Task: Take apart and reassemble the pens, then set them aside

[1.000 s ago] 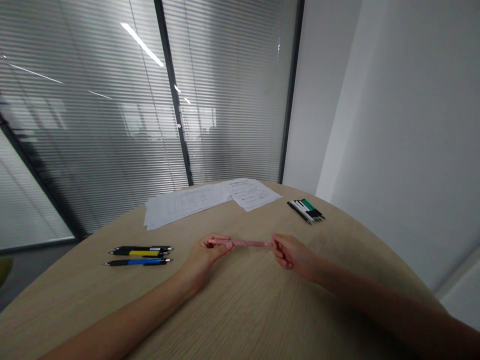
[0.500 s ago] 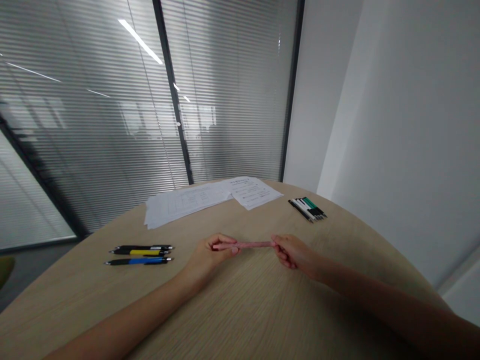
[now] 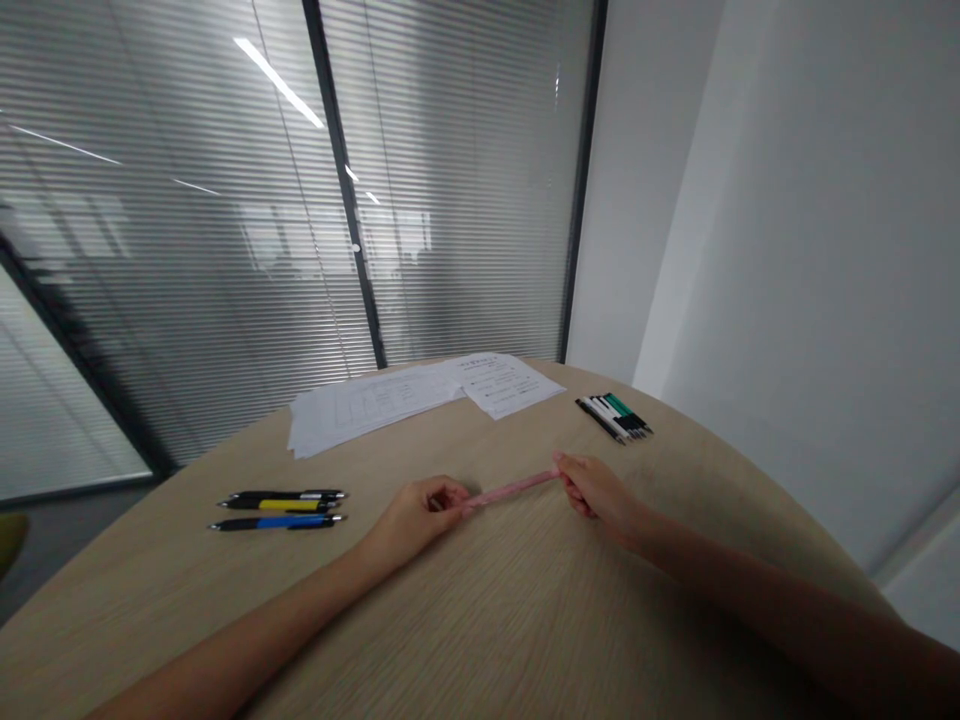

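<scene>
A slim, straight pink strip (image 3: 517, 488) spans the gap between my two hands over the table, and I cannot make out its exact kind. At its left end, the thumb and fingertips of my left hand (image 3: 426, 510) pinch it. My right hand (image 3: 592, 488) grips the other end, with the fingers curled in. The strip slants, its right end farther up in the view. To the left of my left hand lie several click pens: a blue and black pen (image 3: 289, 522), a yellow and black pen (image 3: 289, 505) and a dark pen (image 3: 289, 494).
Beyond my right hand, several pens or pencils (image 3: 615, 417) in black, white and green lie side by side. Printed paper sheets (image 3: 382, 400) overlap at the far side of the round wooden table (image 3: 480, 620). Behind it stand a glass partition with blinds (image 3: 465, 200) and a white wall (image 3: 810, 250).
My right hand has moved slightly up and right, tilting the strip. The strip's left end, which stuck out past my left thumb, now sits at the fingertips. The pens and papers stay put.
</scene>
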Demonstrator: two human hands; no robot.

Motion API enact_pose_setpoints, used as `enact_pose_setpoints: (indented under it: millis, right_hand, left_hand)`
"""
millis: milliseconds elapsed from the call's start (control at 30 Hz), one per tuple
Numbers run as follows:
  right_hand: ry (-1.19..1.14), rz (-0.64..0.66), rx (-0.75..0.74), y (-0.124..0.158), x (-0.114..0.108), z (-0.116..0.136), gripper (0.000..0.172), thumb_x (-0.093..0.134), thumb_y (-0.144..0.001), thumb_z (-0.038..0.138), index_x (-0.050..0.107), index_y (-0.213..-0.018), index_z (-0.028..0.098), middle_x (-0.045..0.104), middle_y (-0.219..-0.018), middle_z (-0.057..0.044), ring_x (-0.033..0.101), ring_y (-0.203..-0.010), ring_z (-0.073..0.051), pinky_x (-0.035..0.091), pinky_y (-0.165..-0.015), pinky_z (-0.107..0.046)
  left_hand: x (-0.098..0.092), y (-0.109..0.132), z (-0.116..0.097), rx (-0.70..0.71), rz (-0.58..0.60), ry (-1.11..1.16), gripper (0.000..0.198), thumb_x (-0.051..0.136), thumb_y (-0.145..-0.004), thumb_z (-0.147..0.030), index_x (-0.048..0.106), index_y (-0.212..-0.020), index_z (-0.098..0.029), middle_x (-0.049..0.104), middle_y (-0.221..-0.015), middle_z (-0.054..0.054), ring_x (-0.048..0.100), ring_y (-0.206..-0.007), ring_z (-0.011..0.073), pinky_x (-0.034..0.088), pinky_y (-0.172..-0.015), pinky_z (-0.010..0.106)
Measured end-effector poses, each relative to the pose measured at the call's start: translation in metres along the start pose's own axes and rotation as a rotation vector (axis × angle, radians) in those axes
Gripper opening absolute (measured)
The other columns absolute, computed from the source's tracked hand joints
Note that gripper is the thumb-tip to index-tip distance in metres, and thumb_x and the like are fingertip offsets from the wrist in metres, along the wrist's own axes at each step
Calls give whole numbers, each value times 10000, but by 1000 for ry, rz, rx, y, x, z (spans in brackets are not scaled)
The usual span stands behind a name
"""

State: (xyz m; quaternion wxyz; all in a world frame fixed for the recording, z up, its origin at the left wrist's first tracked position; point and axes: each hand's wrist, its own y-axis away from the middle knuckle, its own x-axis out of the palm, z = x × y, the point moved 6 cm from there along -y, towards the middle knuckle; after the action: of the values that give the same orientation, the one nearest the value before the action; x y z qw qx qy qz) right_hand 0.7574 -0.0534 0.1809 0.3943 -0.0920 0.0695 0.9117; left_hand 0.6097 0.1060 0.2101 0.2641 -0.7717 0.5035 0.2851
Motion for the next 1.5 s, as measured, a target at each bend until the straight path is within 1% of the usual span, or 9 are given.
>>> enact_pose_setpoints:
  millis: [133,267,400,567,733,933,1167,1367,1500]
  right_hand:
    - [-56,45,0,1,5,3,305,335,-814,354,394,-569,183,364,-431,72,320,-340,-51,233,-353,-189]
    - [-74,60,-4,1,7,3,284,343,-807,343,408,-581,184,401,-456,61,363,-364,-58,259,-364,-188]
    - [-57,66,-24,0,7,2,279,363,-798,355,406,-579,187,392,-453,64,358,-368,-61,265,-374,-193]
    - [-4,20,-63,1,5,3,265,378,-792,341,417,-580,186,368,-455,67,328,-370,-64,257,-382,-203]
    - [110,-54,-174,2,2,8,259,374,-796,335,435,-593,187,385,-480,52,346,-403,-76,268,-397,-209]
    - [214,-123,-232,4,-2,11,301,346,-812,369,439,-584,196,389,-476,40,370,-429,-95,296,-422,-220]
    - [329,-173,-319,8,-4,18,277,360,-806,353,410,-572,215,389,-480,33,391,-468,-119,294,-457,-236]
    - [329,-181,-355,9,-3,18,276,329,-825,357,415,-602,217,415,-498,34,413,-480,-118,288,-476,-237]
    - [381,-137,-341,5,-1,13,284,295,-840,331,399,-603,213,425,-512,32,425,-490,-115,299,-486,-235]
  left_hand:
    - [-5,1,-2,41,-77,27,232,484,-701,-342,603,-798,-168,570,-655,-4,467,-593,119,350,-531,206]
    - [-10,3,-2,37,-173,70,202,532,-670,-340,609,-747,-170,542,-610,-9,456,-569,123,345,-524,211]
    - [-14,5,-1,4,-245,155,238,570,-632,-344,607,-795,-174,540,-621,-14,464,-562,123,355,-525,213]
    - [-13,5,-1,-3,-193,135,228,537,-657,-363,627,-750,-175,551,-617,-10,458,-573,125,345,-544,215]
    - [-13,5,-2,0,-181,154,252,504,-675,-372,618,-774,-170,572,-679,-1,471,-613,136,348,-577,222]
    - [-10,7,-7,-16,-148,165,251,491,-662,-381,599,-745,-171,532,-608,-22,441,-574,133,331,-561,219]
    - [-9,7,-6,-12,-107,125,381,379,-720,-469,496,-509,-175,428,-475,-34,396,-491,122,288,-491,215]
    - [-4,6,2,-107,-63,265,432,376,-720,-526,539,-552,-162,441,-443,-36,362,-432,104,270,-453,210]
    - [-1,4,4,-123,-39,376,433,397,-719,-520,579,-591,-148,483,-483,-18,404,-469,107,299,-472,210]
